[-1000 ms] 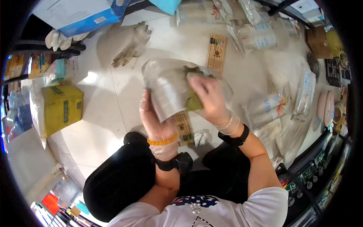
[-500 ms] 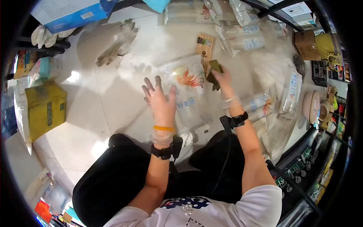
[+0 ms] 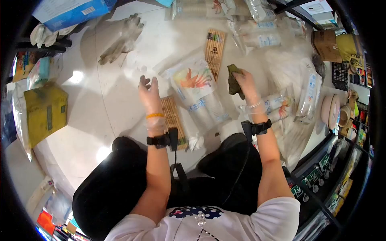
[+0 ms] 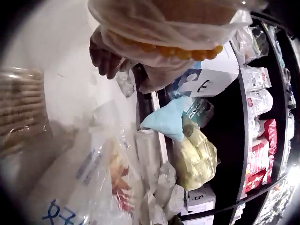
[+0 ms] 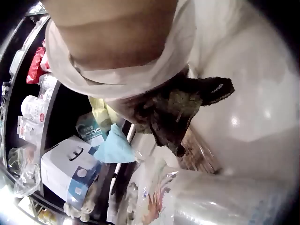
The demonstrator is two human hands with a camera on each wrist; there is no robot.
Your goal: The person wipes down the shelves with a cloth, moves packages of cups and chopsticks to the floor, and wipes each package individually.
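A clear plastic package (image 3: 197,92) with a red-orange print and blue characters lies flat on the pale floor between the hands. The left hand (image 3: 149,95), in a thin clear glove, is held left of it, fingers loosely bent around nothing. To the package's right, the gloved right hand (image 3: 246,85) pinches a crumpled olive-green cloth-like bundle (image 3: 235,82); in the right wrist view the bundle (image 5: 176,112) looks dark and folded. One pack of wooden pencils (image 3: 173,120) lies beside the left wrist, another pencil pack (image 3: 215,50) beyond the package.
A grey glove-like bundle (image 3: 122,40) lies at the upper left of the floor. Yellow box (image 3: 47,114) stands at the left, a blue-white box (image 3: 74,12) above it. Several plastic packages (image 3: 261,36) lie at the upper right. A crumpled white piece (image 3: 196,143) lies near the knees.
The clear package has gone from raised between the hands to flat on the floor. Both hands have moved apart; the left has let go of it, while the right still holds the green bundle.
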